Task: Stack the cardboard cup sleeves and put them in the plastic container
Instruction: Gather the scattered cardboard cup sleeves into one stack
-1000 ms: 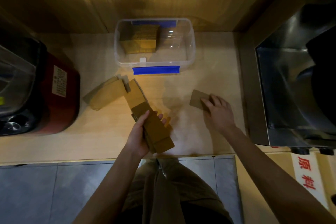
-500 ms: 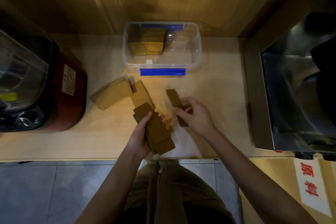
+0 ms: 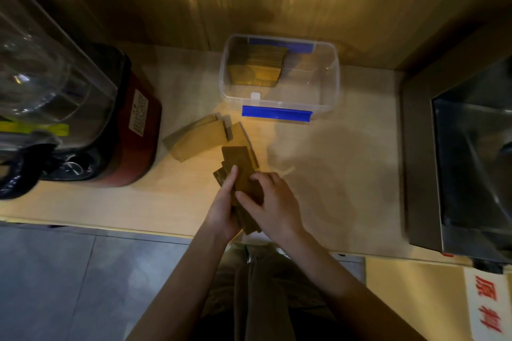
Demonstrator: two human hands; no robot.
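In the head view, a stack [image 3: 240, 174] of flat cup sleeves is held over the near edge of the counter [image 3: 346, 163]. It is gripped from the left by the left hand [image 3: 224, 209], thumb laid along its top face and the other fingers hidden beneath. The top sleeve is pressed down by the right hand [image 3: 273, 202], whose fingers are curled together on the stack's right edge. The sleeves in the stack are fanned at the far end and not yet squared.

More loose sleeves [image 3: 198, 138] are seen lying on the counter just beyond the stack, overlapping one another. The clear container [image 3: 333, 83] is set farther back, open, with a pile of sleeves [image 3: 257, 66] already stood in its left half; the right half is bare.

The gathering step is judged to be in hand: a sleeve is being added to the stack. Next, the edges would need to be aligned and the loose sleeves collected before anything is carried to the container.
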